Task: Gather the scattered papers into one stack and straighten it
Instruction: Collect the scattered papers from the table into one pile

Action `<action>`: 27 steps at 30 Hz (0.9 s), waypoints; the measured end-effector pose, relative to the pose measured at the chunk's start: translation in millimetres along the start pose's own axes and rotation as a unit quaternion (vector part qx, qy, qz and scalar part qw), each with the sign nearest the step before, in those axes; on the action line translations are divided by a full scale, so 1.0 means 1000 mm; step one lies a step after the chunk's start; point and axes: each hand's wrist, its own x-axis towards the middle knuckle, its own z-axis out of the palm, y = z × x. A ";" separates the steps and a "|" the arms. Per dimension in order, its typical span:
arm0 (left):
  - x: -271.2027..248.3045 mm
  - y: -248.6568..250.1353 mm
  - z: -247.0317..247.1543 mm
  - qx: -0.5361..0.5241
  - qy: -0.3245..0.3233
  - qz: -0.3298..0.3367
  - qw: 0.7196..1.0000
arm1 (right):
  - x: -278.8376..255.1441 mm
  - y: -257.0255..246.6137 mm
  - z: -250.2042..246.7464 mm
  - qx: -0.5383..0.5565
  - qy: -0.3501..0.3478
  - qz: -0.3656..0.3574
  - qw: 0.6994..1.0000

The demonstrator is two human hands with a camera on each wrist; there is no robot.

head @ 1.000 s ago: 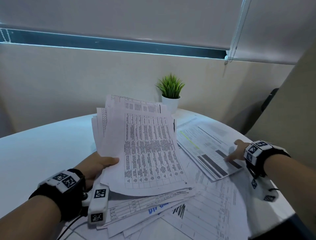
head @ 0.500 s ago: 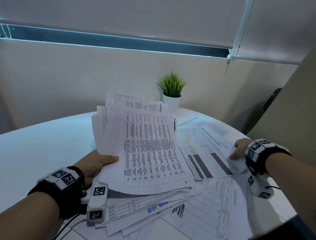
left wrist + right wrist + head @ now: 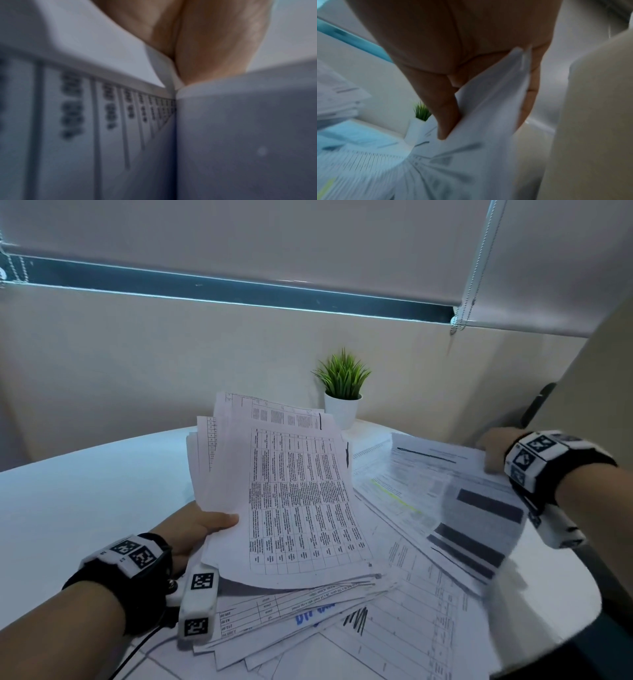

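Note:
My left hand [image 3: 202, 525] grips a loose bundle of printed papers [image 3: 291, 501] by its left edge, tilted up off the white table [image 3: 85, 491]; the thumb lies on the top sheet. In the left wrist view the bundle [image 3: 120, 121] fills the frame, blurred. My right hand [image 3: 496, 450] pinches the far right corner of a sheet with dark bars [image 3: 472, 508] and holds it raised above the table. The right wrist view shows thumb and fingers pinching that sheet [image 3: 488, 101]. More scattered sheets [image 3: 411, 611] lie fanned beneath both, near the table's front edge.
A small green plant in a white pot [image 3: 342, 402] stands at the back of the table, just behind the papers. A beige wall and a roller blind [image 3: 239, 241] rise behind. A dark chair back [image 3: 537, 402] shows at the right.
My right hand has taken hold of the sheet with dark bars and lifted it up and back. The left hand keeps its bundle about where it was.

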 end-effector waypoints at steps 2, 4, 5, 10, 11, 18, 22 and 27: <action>0.000 0.000 0.000 -0.001 -0.001 0.001 1.000 | -0.008 0.004 -0.022 -0.014 0.010 -0.012 1.000; 0.000 0.000 0.000 -0.004 -0.002 0.002 1.000 | -0.021 0.008 -0.047 0.005 0.069 -0.016 0.997; 0.000 0.000 0.001 -0.005 -0.004 0.003 1.000 | -0.024 0.012 -0.057 0.016 0.108 -0.007 0.994; 0.001 -0.001 0.001 -0.006 -0.003 0.005 1.000 | -0.058 0.010 -0.087 0.179 0.305 0.005 0.935; 0.001 -0.001 0.001 -0.006 -0.002 0.005 1.000 | -0.063 0.005 -0.090 0.230 0.334 -0.009 0.914; -0.001 -0.001 0.001 0.002 0.013 0.015 1.000 | -0.054 -0.062 -0.053 0.606 0.239 -0.031 0.758; -0.002 -0.002 0.000 0.006 0.016 0.015 1.000 | -0.043 -0.121 -0.004 0.648 -0.011 -0.071 0.758; -0.005 -0.001 0.001 -0.018 -0.030 0.026 0.999 | -0.051 -0.160 0.032 0.446 -0.072 -0.097 0.887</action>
